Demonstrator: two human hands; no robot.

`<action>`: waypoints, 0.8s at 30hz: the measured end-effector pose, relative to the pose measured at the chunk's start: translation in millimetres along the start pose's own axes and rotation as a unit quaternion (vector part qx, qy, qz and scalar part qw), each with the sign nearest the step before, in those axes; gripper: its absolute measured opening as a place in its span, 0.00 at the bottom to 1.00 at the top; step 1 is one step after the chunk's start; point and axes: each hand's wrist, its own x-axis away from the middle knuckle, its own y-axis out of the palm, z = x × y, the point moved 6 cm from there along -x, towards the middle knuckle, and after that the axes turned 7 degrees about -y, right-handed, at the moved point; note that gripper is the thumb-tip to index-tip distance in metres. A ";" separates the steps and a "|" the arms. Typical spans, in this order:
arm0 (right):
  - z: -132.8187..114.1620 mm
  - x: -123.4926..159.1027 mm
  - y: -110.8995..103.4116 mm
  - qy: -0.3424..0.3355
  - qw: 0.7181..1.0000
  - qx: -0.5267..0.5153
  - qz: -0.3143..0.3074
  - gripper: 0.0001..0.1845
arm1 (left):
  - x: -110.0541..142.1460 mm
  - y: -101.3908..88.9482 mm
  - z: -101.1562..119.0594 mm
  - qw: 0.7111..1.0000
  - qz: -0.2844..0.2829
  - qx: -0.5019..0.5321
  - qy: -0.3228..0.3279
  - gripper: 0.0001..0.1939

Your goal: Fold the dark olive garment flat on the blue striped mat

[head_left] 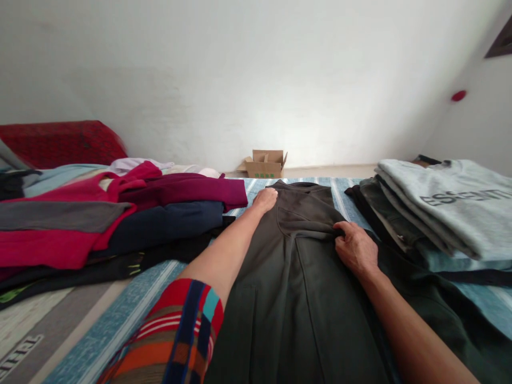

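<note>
A dark grey-green jacket (280,298) lies spread out in front of me, its neck end (304,186) pointing away. One sleeve (432,288) stretches out to the right. My left hand (265,199) is closed on the jacket's left shoulder, near the neck. With fingers and thumb pinched together, my right hand (355,246) grips the cloth at the right shoulder, where folds run across the chest. Beneath it all is a blue and white striped bed cover (132,304).
On the left lies a pile of clothes, with a pink and grey garment (108,202) and a navy one (168,221). Folded clothes topped by a light grey sweatshirt (452,197) are stacked at right. A cardboard box (264,165) stands by the wall beyond the bed.
</note>
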 end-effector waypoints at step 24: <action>-70.0 101.8 -31.6 -0.176 0.983 0.052 0.025 0.15 | 236.3 -20.4 33.3 0.991 -0.128 -0.020 0.038 0.30</action>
